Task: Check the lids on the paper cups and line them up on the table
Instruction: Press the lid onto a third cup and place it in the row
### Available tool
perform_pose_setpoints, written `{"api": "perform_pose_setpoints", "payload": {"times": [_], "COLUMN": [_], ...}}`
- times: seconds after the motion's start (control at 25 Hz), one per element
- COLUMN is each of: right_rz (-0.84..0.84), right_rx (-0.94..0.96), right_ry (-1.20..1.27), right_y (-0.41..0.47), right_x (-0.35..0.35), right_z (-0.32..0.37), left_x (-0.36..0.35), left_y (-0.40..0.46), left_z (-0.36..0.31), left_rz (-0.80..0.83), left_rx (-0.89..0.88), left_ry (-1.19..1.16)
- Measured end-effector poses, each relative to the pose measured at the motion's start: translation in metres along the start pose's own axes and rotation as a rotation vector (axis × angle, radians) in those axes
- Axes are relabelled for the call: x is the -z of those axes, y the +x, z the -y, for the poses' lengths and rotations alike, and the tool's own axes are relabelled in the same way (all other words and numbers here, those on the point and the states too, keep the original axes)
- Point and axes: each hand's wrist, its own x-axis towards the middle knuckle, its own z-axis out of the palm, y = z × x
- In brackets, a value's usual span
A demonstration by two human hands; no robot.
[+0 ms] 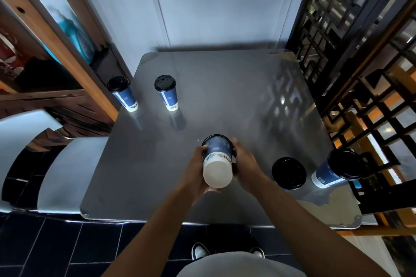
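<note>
I hold a blue paper cup [218,159] tilted over the grey table [225,96], its white base facing me and its lid end pointing away. My left hand [196,170] grips its left side and my right hand [244,164] wraps its right side. Two lidded blue cups stand upright at the far left: one at the table's edge [122,93], another [166,92] just right of it. At the near right, a cup [289,173] shows mostly its black lid, and a further lidded cup [337,168] stands at the right edge.
A wooden shelf unit [56,63] borders the table on the left, and a dark lattice screen [360,51] runs along the right. A white curved chair [56,164] sits at the near left. A pale wall [213,2] lies behind the table.
</note>
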Motion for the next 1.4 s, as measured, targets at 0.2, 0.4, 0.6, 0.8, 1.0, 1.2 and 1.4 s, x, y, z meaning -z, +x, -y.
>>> {"api": "perform_pose_setpoints", "payload": {"times": [0.2,0.4,0.6,0.8,1.0,1.2,1.4], "right_rz": [-0.014,-0.033,-0.018,0.015,-0.008,-0.014,-0.024], "right_rx": [0.029,0.047,0.074,0.127,0.094,0.111,0.120], "right_ry": [0.004,-0.007,-0.102,-0.193,0.017,0.016,0.006], "right_y": [-0.002,0.001,0.000,0.002,0.000,0.006,0.004], "right_x": [-0.006,-0.003,-0.003,0.002,0.007,0.004,0.007], "right_z": [-0.007,-0.008,-0.007,-0.009,-0.003,-0.012,-0.009], "left_x": [-0.006,-0.003,0.000,0.008,0.005,0.002,0.011], "left_y": [0.001,-0.002,-0.009,-0.009,-0.011,-0.009,-0.007], "left_z": [0.005,0.005,-0.010,-0.004,-0.003,0.002,-0.001], "left_rz": [-0.034,-0.014,-0.050,0.001,0.040,0.036,0.098], "left_rx": [-0.002,0.041,0.073,0.022,0.034,0.002,0.082], "left_ry": [-0.029,0.055,0.318,0.262,-0.222,-0.209,-0.073]}}
